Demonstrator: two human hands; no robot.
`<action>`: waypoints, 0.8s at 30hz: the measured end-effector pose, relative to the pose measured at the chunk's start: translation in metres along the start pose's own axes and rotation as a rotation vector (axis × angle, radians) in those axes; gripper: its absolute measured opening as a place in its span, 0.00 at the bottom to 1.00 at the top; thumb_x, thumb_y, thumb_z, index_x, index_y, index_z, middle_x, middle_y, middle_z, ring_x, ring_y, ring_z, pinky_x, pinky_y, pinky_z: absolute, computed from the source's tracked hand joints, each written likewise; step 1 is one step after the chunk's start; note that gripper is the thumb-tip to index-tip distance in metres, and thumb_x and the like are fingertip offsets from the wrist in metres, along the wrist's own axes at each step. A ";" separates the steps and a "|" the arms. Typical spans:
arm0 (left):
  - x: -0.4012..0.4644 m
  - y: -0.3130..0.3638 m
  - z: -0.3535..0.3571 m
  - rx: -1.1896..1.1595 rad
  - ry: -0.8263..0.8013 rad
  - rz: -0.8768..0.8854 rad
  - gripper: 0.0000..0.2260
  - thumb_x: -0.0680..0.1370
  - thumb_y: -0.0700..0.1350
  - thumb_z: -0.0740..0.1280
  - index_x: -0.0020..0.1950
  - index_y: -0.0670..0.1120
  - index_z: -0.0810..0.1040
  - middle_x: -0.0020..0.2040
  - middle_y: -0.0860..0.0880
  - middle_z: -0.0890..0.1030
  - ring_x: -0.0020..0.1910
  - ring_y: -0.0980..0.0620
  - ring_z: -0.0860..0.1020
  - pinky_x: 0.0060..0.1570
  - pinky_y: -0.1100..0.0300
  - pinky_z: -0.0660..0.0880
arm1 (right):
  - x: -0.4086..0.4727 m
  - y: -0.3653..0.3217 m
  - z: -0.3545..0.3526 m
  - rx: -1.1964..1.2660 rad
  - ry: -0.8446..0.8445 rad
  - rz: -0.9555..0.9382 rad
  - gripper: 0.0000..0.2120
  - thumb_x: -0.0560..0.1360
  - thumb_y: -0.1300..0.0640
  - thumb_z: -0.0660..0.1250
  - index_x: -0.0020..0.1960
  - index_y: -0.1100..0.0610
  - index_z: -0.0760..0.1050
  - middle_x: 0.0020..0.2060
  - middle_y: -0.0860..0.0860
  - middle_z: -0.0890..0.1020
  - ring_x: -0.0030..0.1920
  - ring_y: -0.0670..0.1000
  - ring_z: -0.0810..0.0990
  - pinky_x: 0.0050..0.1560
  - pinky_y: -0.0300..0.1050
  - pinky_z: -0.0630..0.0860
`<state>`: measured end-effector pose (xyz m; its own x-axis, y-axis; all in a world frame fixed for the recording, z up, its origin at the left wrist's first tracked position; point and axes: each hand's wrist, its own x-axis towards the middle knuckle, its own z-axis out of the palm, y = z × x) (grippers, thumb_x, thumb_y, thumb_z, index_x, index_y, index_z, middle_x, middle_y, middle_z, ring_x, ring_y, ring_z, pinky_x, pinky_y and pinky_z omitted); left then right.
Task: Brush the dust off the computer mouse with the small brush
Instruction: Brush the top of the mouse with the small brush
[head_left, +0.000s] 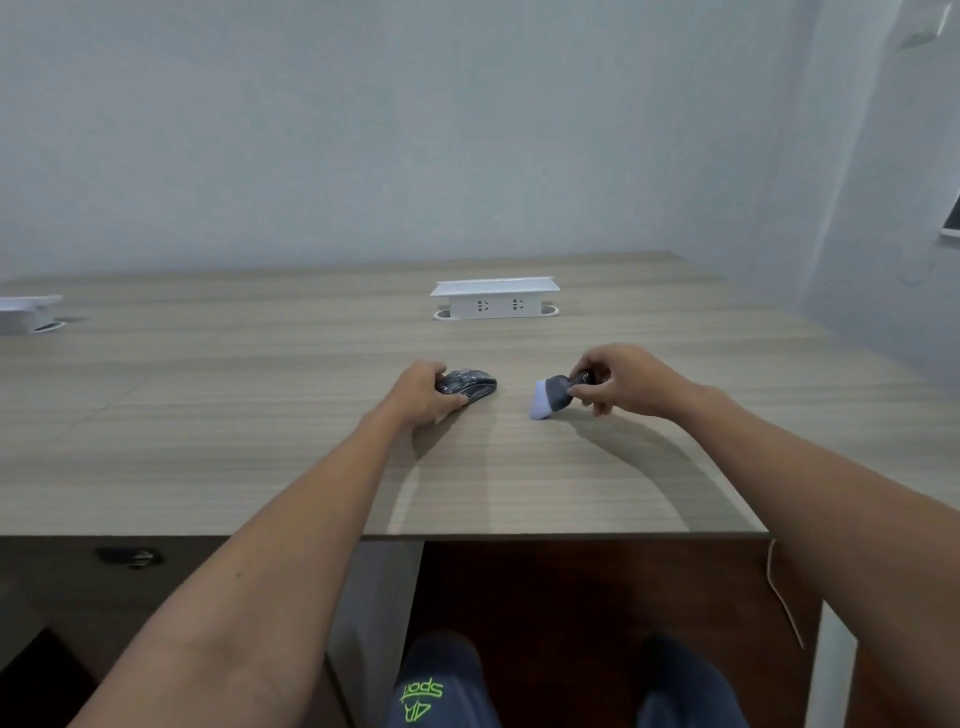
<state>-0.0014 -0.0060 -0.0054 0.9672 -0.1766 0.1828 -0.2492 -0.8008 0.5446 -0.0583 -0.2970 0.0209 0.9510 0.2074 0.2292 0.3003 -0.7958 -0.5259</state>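
Observation:
A dark computer mouse (472, 384) lies on the wooden desk (260, 415), its front pointing right. My left hand (423, 397) grips the mouse's rear and side with curled fingers. To the right, apart from the mouse, my right hand (618, 382) pinches the short dark handle of a small brush (553, 395). The brush has a grey base and pale bristle tips, which point down-left and sit at or just above the desk surface. A gap of bare desk separates bristles and mouse.
A white pop-up socket box (495, 299) stands behind the hands at mid-desk. Another white box (28, 312) sits at the far left. A plain wall backs the desk. The desk's front edge (519, 535) runs below my forearms, my knees under it.

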 end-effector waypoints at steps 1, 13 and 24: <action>-0.001 0.000 -0.001 -0.009 -0.016 0.003 0.15 0.74 0.47 0.75 0.52 0.47 0.70 0.51 0.46 0.76 0.50 0.48 0.74 0.60 0.49 0.74 | 0.002 -0.002 0.000 0.005 0.004 -0.004 0.04 0.76 0.58 0.72 0.48 0.59 0.81 0.30 0.48 0.84 0.28 0.45 0.84 0.32 0.29 0.74; -0.004 0.001 -0.007 -0.085 -0.107 -0.041 0.29 0.73 0.47 0.77 0.70 0.36 0.73 0.59 0.43 0.80 0.61 0.45 0.79 0.65 0.51 0.73 | 0.029 -0.027 0.012 0.354 0.051 -0.028 0.09 0.76 0.67 0.69 0.55 0.62 0.84 0.34 0.57 0.85 0.29 0.54 0.84 0.35 0.44 0.84; -0.006 0.001 -0.007 -0.106 -0.107 -0.001 0.14 0.73 0.45 0.77 0.47 0.50 0.72 0.51 0.46 0.77 0.50 0.49 0.76 0.64 0.47 0.73 | 0.047 -0.031 0.015 0.534 -0.042 -0.060 0.09 0.81 0.56 0.68 0.52 0.61 0.85 0.42 0.63 0.81 0.36 0.54 0.81 0.40 0.42 0.84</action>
<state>-0.0080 -0.0020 -0.0005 0.9657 -0.2410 0.0969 -0.2471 -0.7372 0.6289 -0.0219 -0.2541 0.0352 0.9300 0.2745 0.2445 0.3392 -0.3843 -0.8586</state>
